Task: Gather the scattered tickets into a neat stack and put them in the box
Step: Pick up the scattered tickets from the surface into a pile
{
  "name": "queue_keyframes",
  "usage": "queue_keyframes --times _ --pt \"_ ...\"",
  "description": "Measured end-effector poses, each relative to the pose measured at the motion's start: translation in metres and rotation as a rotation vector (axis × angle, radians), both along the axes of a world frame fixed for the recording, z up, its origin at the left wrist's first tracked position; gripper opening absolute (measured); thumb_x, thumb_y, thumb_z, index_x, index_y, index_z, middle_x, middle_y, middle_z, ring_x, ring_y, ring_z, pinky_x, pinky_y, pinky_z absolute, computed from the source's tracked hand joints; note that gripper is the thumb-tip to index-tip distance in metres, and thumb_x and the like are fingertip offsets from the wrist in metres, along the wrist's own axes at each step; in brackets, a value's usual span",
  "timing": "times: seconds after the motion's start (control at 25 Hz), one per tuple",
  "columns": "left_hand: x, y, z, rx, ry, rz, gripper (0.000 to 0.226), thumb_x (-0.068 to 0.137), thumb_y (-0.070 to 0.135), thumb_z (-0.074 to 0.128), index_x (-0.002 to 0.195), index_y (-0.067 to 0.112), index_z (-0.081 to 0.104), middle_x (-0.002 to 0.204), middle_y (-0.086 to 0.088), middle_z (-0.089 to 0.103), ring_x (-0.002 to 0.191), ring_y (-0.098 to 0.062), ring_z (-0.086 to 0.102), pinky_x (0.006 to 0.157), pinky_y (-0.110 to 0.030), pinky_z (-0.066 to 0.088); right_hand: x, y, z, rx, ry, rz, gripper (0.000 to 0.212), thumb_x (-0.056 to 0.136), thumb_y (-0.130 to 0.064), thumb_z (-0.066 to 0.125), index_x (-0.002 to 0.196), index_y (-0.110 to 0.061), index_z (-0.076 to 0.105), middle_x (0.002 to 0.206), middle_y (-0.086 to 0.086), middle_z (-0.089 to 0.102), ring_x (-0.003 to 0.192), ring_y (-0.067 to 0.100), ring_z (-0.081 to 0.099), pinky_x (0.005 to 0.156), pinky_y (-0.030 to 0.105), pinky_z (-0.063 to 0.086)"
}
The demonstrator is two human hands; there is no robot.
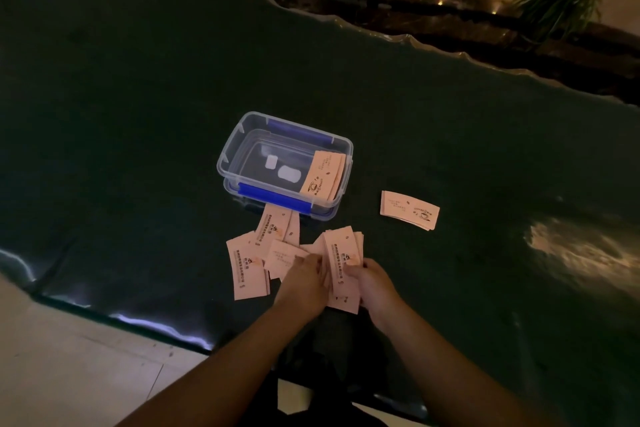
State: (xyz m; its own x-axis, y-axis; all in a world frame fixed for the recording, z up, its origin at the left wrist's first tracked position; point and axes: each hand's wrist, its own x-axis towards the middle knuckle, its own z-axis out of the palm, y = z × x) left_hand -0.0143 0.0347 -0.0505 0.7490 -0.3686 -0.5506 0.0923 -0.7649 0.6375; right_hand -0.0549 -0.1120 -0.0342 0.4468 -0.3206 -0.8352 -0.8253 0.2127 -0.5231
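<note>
Standing next to this dark green table (138, 114), and the light is pretty dim, so take the small stuff loosely. The person has both hands down at the near edge. The right hand (372, 282) is curled around a bundle of pink tickets (341, 263), thumb on top, holding it roughly upright off the table. The left hand (304, 279) is pressed against the other side of that same bundle, fingers (317, 262) on the tickets, so it's gripped from both sides.

Just left of the hands, more loose tickets (247, 267) lie fanned out and overlapping on the table, some reaching up to the box's near side. A separate small pile (408, 210) sits on its own off to the right, well apart from the rest.

The clear plastic box (242, 135) with blue clip handles is open, just beyond the scattered ones. A few tickets (322, 177) already lean in its right end, poking slightly over the rim. Can't make out the printing beyond a little cup logo.

Some potted plants (557, 0) behind the table.
</note>
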Motion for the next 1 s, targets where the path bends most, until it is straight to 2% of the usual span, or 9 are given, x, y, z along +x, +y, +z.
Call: queue_keyframes --times 0.12,0.28,0.4,0.52,0.64,0.72,0.84,0.92,1.0 --pt "-0.007 -0.003 -0.002 -0.021 0.060 -0.022 0.034 0.095 0.022 0.068 0.128 0.027 0.064 0.130 0.002 0.062 0.109 -0.009 0.059 0.100 -0.033 0.054 -0.008 -0.009 -0.003 0.034 0.000 -0.058 0.030 0.104 -0.019 0.062 0.134 -0.021 0.061 0.118 0.006 0.073 0.101 0.025 0.075 0.087 0.047 0.063" --pt "-0.012 0.006 -0.006 0.034 0.018 0.065 0.046 0.093 0.018 0.069 0.137 0.027 0.059 0.136 0.003 0.057 0.107 -0.006 0.055 0.092 -0.025 0.046 -0.023 -0.026 -0.005 0.156 -0.041 -0.214 0.027 0.107 -0.014 0.055 0.132 -0.016 0.063 0.122 0.014 0.074 0.110 0.033 0.073 0.103 0.059 0.056" --pt "-0.013 0.008 -0.004 0.022 0.018 0.080 0.038 0.098 0.024 0.065 0.136 0.026 0.061 0.131 0.004 0.061 0.106 -0.005 0.058 0.092 -0.024 0.046 -0.033 -0.035 -0.002 0.294 -0.088 -0.365 0.025 0.106 -0.010 0.052 0.126 -0.015 0.067 0.125 0.020 0.073 0.117 0.038 0.071 0.106 0.063 0.053" --pt "-0.014 0.001 0.006 -0.153 0.171 0.081 0.020 0.105 0.032 0.053 0.119 0.034 0.068 0.114 0.011 0.070 0.088 0.000 0.065 0.073 -0.017 0.046 -0.038 -0.039 -0.001 0.370 -0.119 -0.386 0.032 0.106 -0.009 0.049 0.133 -0.017 0.065 0.131 0.020 0.072 0.123 0.039 0.068 0.107 0.064 0.051" --pt "-0.015 -0.003 0.012 -0.256 0.284 0.127 0.021 0.106 0.030 0.051 0.107 0.034 0.071 0.103 0.007 0.076 0.083 -0.002 0.073 0.066 -0.017 0.052 -0.040 -0.038 -0.002 0.389 -0.132 -0.367 0.036 0.105 -0.010 0.048 0.137 -0.019 0.063 0.133 0.019 0.072 0.124 0.038 0.067 0.106 0.064 0.051" --pt "-0.016 -0.005 0.014 -0.255 0.281 0.120 0.021 0.106 0.026 0.052 0.105 0.034 0.071 0.102 0.008 0.076 0.082 -0.002 0.073 0.066 -0.017 0.052 -0.041 -0.037 -0.001 0.385 -0.133 -0.372 0.035 0.105 -0.011 0.048 0.135 -0.019 0.064 0.131 0.019 0.073 0.122 0.038 0.069 0.100 0.062 0.055" --pt "-0.020 -0.005 0.015 -0.229 0.306 0.054 0.023 0.106 0.026 0.050 0.102 0.034 0.071 0.103 0.009 0.075 0.087 -0.004 0.072 0.073 -0.024 0.055 -0.043 -0.035 0.000 0.404 -0.147 -0.365 0.034 0.105 -0.011 0.047 0.135 -0.019 0.063 0.132 0.020 0.072 0.122 0.040 0.068 0.092 0.059 0.057" --pt "-0.023 -0.004 0.013 -0.190 0.312 0.029 0.022 0.106 0.028 0.050 0.108 0.029 0.073 0.108 0.005 0.074 0.094 -0.013 0.072 0.078 -0.030 0.057 -0.043 -0.032 0.000 0.412 -0.142 -0.356 0.033 0.106 -0.013 0.048 0.135 -0.020 0.062 0.134 0.021 0.071 0.123 0.042 0.068 0.097 0.061 0.056" --pt "-0.025 0.002 0.009 -0.088 0.250 0.091 0.020 0.103 0.035 0.055 0.116 0.029 0.069 0.106 0.007 0.072 0.093 -0.010 0.069 0.073 -0.026 0.052 -0.041 -0.031 0.000 0.399 -0.130 -0.353 0.030 0.106 -0.013 0.050 0.131 -0.021 0.064 0.134 0.021 0.071 0.124 0.042 0.067 0.106 0.064 0.052"
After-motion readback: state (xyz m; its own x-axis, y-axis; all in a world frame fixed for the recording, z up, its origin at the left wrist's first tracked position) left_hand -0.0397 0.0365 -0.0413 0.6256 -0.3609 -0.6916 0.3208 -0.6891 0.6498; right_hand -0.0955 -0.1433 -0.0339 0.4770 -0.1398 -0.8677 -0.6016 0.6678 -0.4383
